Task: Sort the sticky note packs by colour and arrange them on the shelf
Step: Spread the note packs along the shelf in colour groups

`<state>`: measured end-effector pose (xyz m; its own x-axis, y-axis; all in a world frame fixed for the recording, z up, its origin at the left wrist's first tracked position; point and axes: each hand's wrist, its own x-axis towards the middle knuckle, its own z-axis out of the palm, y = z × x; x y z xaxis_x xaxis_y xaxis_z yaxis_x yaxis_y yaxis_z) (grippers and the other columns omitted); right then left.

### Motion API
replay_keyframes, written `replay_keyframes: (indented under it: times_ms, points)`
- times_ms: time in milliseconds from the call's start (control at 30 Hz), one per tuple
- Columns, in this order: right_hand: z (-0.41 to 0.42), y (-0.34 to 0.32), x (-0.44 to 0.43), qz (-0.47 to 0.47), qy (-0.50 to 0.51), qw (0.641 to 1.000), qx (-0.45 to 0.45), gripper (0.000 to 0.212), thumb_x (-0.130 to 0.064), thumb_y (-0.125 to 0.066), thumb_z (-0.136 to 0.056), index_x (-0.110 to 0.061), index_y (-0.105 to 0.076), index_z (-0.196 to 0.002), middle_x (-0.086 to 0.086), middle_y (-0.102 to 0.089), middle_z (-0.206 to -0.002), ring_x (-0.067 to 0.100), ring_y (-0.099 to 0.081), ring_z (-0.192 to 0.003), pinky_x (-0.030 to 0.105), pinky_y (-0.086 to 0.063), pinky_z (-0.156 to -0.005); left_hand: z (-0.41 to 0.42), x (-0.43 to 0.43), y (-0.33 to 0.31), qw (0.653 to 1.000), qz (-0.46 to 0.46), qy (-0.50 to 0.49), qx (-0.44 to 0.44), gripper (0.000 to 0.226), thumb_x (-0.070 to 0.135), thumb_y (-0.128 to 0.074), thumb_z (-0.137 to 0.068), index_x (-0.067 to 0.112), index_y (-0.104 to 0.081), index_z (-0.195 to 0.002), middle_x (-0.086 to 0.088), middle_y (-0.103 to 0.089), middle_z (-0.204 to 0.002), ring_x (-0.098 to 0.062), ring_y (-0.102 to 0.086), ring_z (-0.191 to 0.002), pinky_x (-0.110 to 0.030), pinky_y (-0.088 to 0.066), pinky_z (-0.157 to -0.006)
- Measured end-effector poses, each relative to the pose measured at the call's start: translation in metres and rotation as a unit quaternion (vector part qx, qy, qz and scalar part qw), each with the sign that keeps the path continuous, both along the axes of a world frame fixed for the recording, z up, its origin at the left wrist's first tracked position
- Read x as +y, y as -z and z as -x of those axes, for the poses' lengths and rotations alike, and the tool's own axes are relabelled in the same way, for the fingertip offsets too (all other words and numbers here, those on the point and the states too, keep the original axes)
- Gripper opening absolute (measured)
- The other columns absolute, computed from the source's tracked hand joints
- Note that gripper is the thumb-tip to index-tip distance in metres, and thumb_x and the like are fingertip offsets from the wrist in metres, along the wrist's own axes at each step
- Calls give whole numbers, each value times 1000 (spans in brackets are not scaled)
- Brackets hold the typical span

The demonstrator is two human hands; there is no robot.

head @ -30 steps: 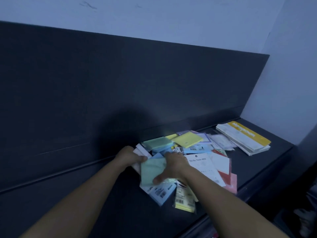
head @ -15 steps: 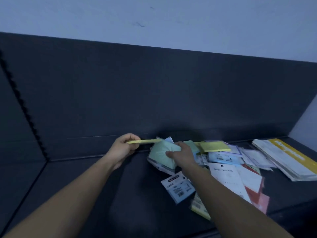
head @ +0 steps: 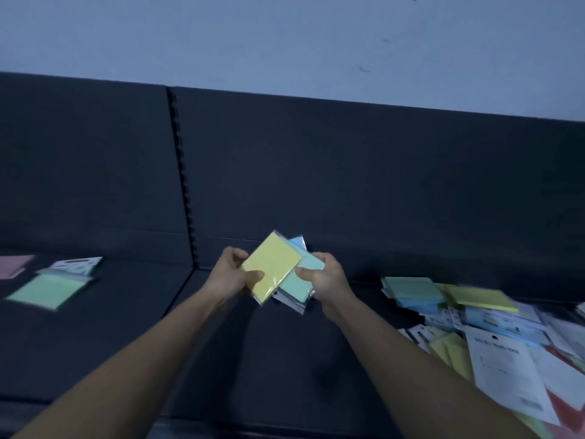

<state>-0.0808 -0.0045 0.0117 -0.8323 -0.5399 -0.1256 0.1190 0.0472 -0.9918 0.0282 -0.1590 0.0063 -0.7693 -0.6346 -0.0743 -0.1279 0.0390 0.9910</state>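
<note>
My left hand grips a yellow sticky note pack by its lower left side, thumb on top. Partly under it lies a green pack, which my right hand holds together with a blue pack that peeks out behind. Both hands hover above the dark shelf. A mixed pile of packs lies at the right. On the left shelf section a green pack and a pink pack lie flat.
A white-backed pack lies behind the green one at the left. A slotted upright divides the dark back panel. Large white-labelled packs sit at the lower right, near the shelf's front edge.
Both hands have lifted packs off the pile and moved left with them. The yellow pack now lies flat over the green one. The view has swung left, so the left section appears.
</note>
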Motion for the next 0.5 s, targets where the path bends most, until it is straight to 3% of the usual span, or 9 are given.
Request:
replay_keyframes:
  times_ms: [67,100,200,267,500]
  points:
    - [-12,0,-13,-6,-20,1000,-5,34,-2,-68,-85,-14,-50,-112,8,-65,-107,26,-66,-94,37,-55,-76,-18,-16,-1,1000,-23,9,-8,63,4,-76,-78,26,-36,-121,-9,-62,-110,-26,-65,-92,-35,-54,-74]
    - [-19,0,-20,-12,-38,999,4,33,-2,-68,-84,-13,-51,-111,8,-66,-106,26,-67,-93,38,-55,-76,-29,-22,-2,999,-23,24,-17,62,7,-77,-78,27,-39,-123,-9,-64,-111,-25,-66,-94,-35,-54,-77]
    - [-42,-3,-43,-16,-82,996,40,25,-1,-68,-81,-16,-56,-97,5,-68,-96,23,-66,-84,34,-52,-67,-65,-40,-4,998,11,47,-46,41,14,-76,-79,14,-61,-117,-6,-70,-110,-23,-67,-98,-39,-53,-87]
    - [-61,-6,-60,0,-102,994,39,21,0,-69,-81,-16,-57,-89,4,-68,-92,22,-65,-81,36,-52,-69,-90,-53,-2,999,7,21,-39,36,13,-77,-78,12,-65,-112,-5,-73,-106,-25,-68,-98,-43,-52,-93]
    - [-133,-14,-124,34,-168,985,-5,8,-8,-64,-88,-13,-62,-94,9,-72,-101,26,-68,-92,44,-53,-87,-169,-97,-2,997,-63,-49,-13,37,0,-75,-77,3,-55,-108,-13,-71,-104,-31,-69,-94,-46,-56,-82]
